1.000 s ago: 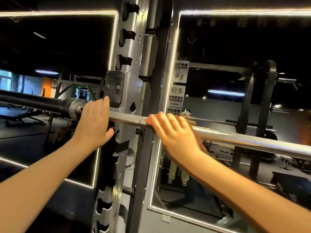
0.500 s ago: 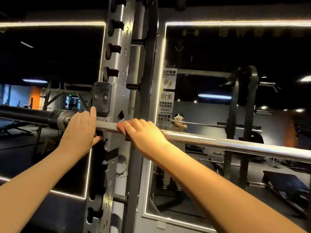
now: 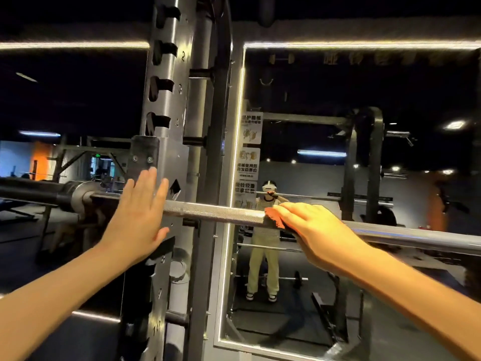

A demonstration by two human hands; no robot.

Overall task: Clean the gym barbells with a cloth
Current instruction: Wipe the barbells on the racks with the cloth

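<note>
Presently, right grip (image 3: 312,227) clamps orange cloth (image 3: 273,217) on barbell shaft (image 3: 406,237), left grip (image 3: 139,214) flat, holding nothing; risk: knurling (image 3: 208,211) may snag cloth loose.

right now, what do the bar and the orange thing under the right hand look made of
Barbell: metal, probably steel; cross-hatched knurling near the rack, smooth and shiny with light streaks further right. Cloth under the right hand: seemingly soft fabric, orange-red, matte, with a ragged edge.
</note>
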